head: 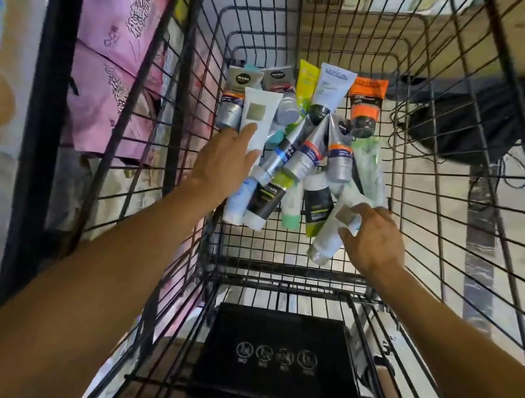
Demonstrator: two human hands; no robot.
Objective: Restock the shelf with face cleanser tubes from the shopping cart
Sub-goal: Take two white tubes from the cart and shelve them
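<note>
the left hand [223, 161] lies over a white tube [257, 122] at about ten o'clock in the pile, fingers nearly straight and spread a little, tips on the tube's lower half; it looks like a touch or the start of a grasp, not a firm hold yet. the right hand [373, 237] is at four o'clock, thumb and fingers curled round a second white tube [333, 230] that lies tilted, cap toward the near wall; the fingers pinch its upper end, so this one reads as grasped.

the tubes sit in a loose heap on the floor of the cart [280, 257], caps pointing every way, some overlapping: two grey ones [233, 99] at eleven o'clock, a yellow one [307, 82] and a pale blue one [331, 88] at twelve, an orange one [365, 102] at one. the jumble looks tipped in, not packed, which is likely why each hand goes for a tube on the outer edge, where nothing lies across it.

the shelf is not clearly in view; pink packs [117, 48] show through the cart's left side at nine o'clock. a black flap [275, 352] lies at six o'clock, near the body.
</note>
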